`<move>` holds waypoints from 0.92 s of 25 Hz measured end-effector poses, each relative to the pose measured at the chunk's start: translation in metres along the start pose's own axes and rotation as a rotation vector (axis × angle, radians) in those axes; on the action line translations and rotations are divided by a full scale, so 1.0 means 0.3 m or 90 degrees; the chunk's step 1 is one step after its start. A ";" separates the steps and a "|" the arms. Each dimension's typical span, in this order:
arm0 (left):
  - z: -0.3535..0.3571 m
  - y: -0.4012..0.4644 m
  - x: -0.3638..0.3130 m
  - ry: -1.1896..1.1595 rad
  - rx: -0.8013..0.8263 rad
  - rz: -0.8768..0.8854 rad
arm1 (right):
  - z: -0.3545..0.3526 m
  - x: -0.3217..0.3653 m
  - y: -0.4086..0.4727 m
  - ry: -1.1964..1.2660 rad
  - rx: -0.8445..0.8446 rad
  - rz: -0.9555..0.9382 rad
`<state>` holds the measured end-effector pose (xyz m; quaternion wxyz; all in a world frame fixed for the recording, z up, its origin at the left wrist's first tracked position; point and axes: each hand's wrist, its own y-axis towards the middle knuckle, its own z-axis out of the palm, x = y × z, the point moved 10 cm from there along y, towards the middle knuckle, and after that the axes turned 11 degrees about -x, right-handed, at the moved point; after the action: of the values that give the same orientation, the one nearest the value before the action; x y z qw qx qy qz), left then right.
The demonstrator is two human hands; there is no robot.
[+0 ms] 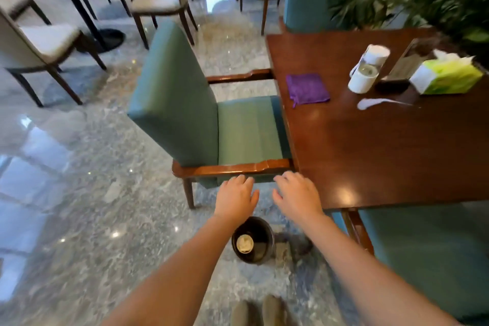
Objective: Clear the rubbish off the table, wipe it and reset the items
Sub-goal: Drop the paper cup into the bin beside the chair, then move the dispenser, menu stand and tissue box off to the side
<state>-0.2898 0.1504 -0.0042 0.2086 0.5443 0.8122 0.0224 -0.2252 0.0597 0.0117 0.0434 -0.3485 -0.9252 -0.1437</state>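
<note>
A dark wooden table (383, 156) fills the right side. On it lie a folded purple cloth (307, 88), a white bottle (368, 69), a green tissue box (447, 75), a dark card stand (404, 63) and a white plastic spoon (375, 103). A small black bin (260, 253) stands on the floor below my hands, with a pale round lid or cup inside. My left hand (235, 197) and my right hand (297, 194) hover over the bin near the table's corner, fingers apart, holding nothing.
A green armchair (185, 103) with wooden arms is pushed against the table's left edge. Another green seat (428, 254) sits at lower right and one at the far end. Plants stand behind the table. Other chairs and tables stand on the marble floor at upper left.
</note>
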 end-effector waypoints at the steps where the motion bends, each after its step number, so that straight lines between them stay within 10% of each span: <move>1: -0.063 0.036 -0.050 -0.003 -0.024 0.018 | -0.084 -0.022 0.016 -0.020 -0.023 0.011; 9: -0.210 0.201 -0.367 -0.057 -0.116 0.123 | -0.381 -0.245 -0.006 -0.080 -0.134 0.120; 23: 0.293 0.697 -0.842 -0.024 -0.046 0.083 | -0.439 -1.104 0.159 -0.054 -0.133 0.233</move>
<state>0.0059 -0.0070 0.0502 0.2419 0.5883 0.7696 0.0549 0.0531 -0.1546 0.0891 -0.0069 -0.5194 -0.8273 -0.2140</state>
